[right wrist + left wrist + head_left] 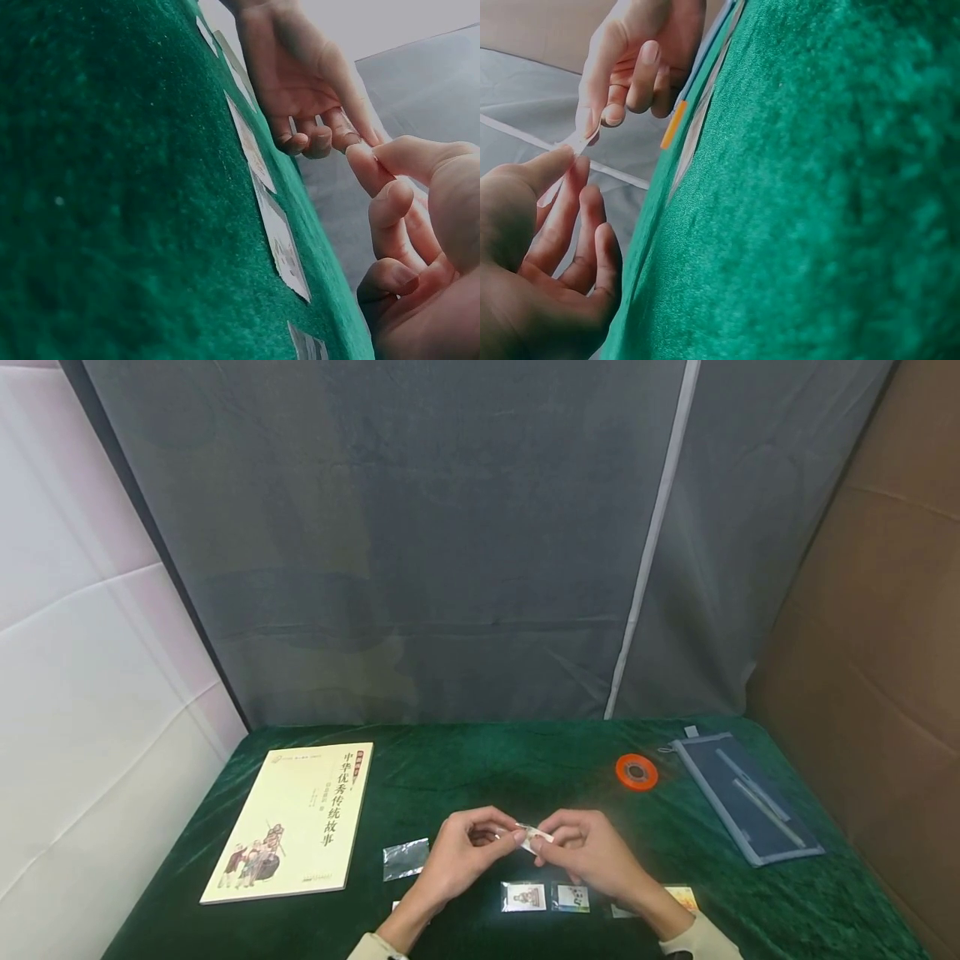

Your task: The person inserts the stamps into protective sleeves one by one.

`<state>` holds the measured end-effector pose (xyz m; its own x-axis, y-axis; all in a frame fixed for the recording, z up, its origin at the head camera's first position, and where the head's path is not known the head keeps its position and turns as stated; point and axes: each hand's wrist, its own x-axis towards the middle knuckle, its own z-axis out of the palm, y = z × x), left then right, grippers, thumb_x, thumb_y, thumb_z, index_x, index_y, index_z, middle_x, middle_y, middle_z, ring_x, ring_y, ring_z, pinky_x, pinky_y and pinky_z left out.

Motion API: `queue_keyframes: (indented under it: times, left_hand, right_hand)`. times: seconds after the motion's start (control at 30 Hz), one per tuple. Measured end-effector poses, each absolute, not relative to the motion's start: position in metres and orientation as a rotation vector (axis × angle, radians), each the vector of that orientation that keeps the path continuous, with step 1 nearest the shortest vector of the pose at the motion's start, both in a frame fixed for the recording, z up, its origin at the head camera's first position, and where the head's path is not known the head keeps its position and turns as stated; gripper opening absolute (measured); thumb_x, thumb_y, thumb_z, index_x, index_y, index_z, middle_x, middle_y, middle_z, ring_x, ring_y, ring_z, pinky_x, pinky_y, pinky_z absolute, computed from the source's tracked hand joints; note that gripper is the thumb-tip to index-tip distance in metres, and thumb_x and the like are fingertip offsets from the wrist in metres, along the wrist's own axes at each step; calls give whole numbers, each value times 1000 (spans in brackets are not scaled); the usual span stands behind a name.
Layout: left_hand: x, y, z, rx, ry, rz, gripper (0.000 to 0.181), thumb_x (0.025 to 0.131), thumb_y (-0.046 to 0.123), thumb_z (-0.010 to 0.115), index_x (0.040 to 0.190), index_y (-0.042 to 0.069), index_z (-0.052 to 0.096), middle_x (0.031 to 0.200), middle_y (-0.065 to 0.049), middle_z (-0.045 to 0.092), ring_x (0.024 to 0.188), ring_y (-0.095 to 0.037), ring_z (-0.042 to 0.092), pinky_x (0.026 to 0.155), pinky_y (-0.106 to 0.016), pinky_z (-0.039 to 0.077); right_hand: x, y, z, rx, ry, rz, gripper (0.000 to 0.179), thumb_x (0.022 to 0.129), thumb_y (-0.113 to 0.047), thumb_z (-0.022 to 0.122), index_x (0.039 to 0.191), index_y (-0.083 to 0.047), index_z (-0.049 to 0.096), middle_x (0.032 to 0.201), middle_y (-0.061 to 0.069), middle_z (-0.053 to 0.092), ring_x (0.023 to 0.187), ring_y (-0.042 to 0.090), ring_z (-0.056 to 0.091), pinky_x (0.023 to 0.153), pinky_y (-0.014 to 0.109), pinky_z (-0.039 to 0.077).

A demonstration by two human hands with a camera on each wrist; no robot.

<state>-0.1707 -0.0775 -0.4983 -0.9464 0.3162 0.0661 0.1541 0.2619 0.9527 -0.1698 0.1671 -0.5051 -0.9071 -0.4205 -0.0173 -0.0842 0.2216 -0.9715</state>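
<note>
A small white picture card (536,838) with clear plastic at its edge is held up between both hands over the green cloth. My left hand (467,852) pinches one end between thumb and index finger, the other fingers loosely bent. At the opposite end, my right hand (596,853) pinches it the same way. In the left wrist view the pale strip (576,142) spans the two sets of fingertips. Just below the hands lie two sleeved picture cards (523,897) (279,234). An empty-looking clear plastic sleeve (405,860) lies beside the left wrist.
A cream book (296,818) lies at the left. An orange ring-shaped disc (636,772) and a blue-grey mesh pouch (750,802) with pen-like items are at the right. Another card (682,897) is partly hidden under the right forearm. Grey fabric (450,568) hangs behind the table.
</note>
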Motion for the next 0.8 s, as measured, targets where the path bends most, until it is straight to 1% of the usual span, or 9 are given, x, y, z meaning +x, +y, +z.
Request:
queue_keyframes:
  times: [0.17,0.3,0.47,0.6,0.7,0.8]
  left_hand:
    - [-170,-77,-497,465,2372,1777,10,96,35,85,102,26,82,97,4,82,85,-9,74,77,-23,60]
    - [-170,-77,-498,481,2339,1790,11,98,33,83,104,24,82,98,1,82,86,-10,76,78,-24,60]
    - [-170,-78,-499,517,2294,1795,11,99,30,81,106,21,82,98,-2,83,88,-19,80,77,-25,61]
    - [-170,-78,-499,533,2287,1779,12,100,30,81,107,20,82,99,-2,84,90,-24,81,78,-25,62]
    - [-170,-79,-500,484,2278,1800,14,100,31,81,107,19,82,99,-2,83,90,-22,81,80,-25,62]
    - [-171,-80,-500,421,2268,1843,16,99,30,81,108,17,81,99,-4,83,89,-20,81,82,-25,62]
  right_hand:
    - [-170,168,-506,-484,2227,-1728,17,99,-34,81,107,-18,78,87,4,83,44,7,50,42,19,41]
    - [-170,168,-506,-486,2243,-1705,17,99,-35,81,107,-20,78,86,2,83,45,6,50,43,19,41]
    - [-169,169,-506,-505,2256,-1669,15,99,-35,82,106,-22,80,86,1,82,46,5,50,45,19,41]
    - [-170,169,-506,-519,2253,-1647,17,100,-37,80,110,-23,80,86,3,82,47,4,50,45,20,42]
    - [-172,171,-508,-530,2252,-1677,18,103,-35,76,114,-21,78,88,7,81,49,5,54,46,22,46]
    - [-174,173,-509,-555,2262,-1721,17,106,-30,72,114,-15,75,89,10,80,52,7,58,49,25,49]
